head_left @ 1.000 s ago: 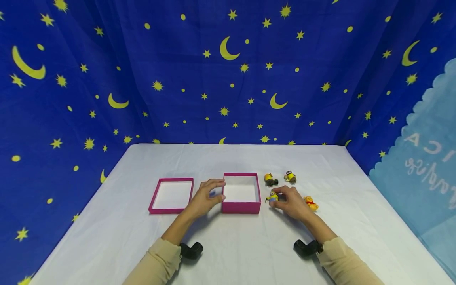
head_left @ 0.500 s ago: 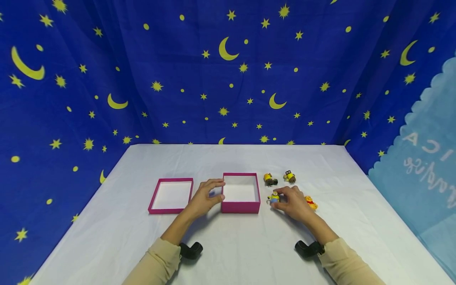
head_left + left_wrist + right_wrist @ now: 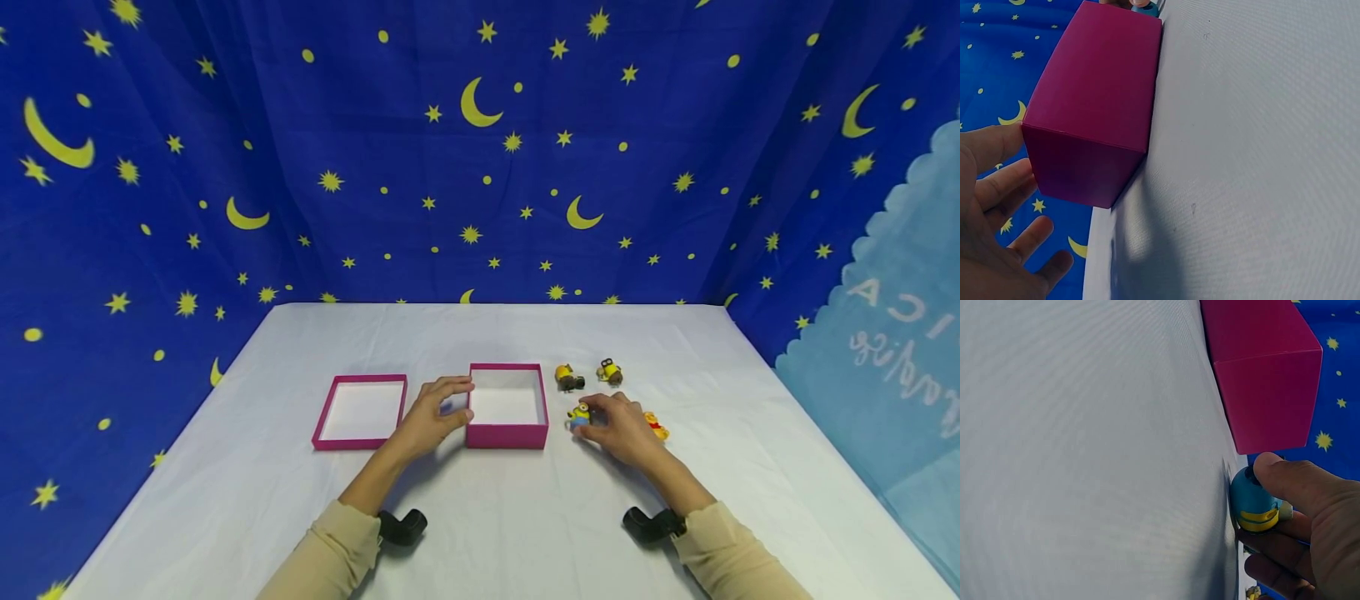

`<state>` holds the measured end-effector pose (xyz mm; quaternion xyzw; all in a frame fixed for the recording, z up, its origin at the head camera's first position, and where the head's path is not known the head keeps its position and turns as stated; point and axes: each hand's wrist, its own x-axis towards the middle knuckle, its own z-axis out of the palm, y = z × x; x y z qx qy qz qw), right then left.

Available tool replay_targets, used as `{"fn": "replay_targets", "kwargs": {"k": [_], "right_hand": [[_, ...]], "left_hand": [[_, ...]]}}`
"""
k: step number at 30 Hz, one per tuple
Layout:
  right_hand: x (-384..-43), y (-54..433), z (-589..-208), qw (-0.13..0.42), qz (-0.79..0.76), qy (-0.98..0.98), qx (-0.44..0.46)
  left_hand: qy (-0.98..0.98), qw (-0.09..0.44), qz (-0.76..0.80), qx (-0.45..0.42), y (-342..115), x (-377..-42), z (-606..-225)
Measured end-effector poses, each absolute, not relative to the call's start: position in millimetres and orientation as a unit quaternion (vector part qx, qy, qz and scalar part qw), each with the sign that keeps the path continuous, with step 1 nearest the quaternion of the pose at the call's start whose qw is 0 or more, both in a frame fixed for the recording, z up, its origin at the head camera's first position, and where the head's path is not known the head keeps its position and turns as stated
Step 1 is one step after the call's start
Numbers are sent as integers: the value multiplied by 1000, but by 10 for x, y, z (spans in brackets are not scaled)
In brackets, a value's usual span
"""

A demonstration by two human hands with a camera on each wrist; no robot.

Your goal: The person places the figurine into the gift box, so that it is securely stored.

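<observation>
A magenta box (image 3: 507, 436) with a white inside stands without its lid at the table's middle. The thumb and fingertips of my left hand (image 3: 431, 417) touch its left wall, fingers spread and fairly straight. To the right of the box, my right hand (image 3: 618, 429) pinches a yellow and blue Minion figure (image 3: 579, 415) between thumb and fingers, low at the tabletop. In the right wrist view, the thumb lies on the blue part of the Minion figure (image 3: 1254, 500). The hand hides part of the figure.
The magenta-rimmed lid (image 3: 363, 410) lies inside up at the left. Behind my right hand are two more Minion figures, one lying (image 3: 568, 378) and one at the right (image 3: 611, 372). A Winnie-the-Pooh figure (image 3: 656, 425) is partly hidden behind my right hand. Blue star-patterned cloth (image 3: 480, 167) hangs around the table.
My right hand and the Minion figure have shifted slightly right, away from the box, and the figure has turned a little. My left hand and the box have stayed in place.
</observation>
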<state>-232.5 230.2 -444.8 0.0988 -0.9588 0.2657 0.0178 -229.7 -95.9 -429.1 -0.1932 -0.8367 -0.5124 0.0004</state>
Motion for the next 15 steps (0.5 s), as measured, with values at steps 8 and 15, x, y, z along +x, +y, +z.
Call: {"fn": "replay_targets", "kwargs": {"k": [8, 15], "right_hand": [[-2328, 2284, -4419, 12, 281, -955, 90], [-2330, 2237, -4358, 27, 303, -948, 93]], "left_hand": [[-834, -1, -518, -189, -961, -2315, -4314], [-836, -4, -515, -189, -965, -2309, -4332]]}}
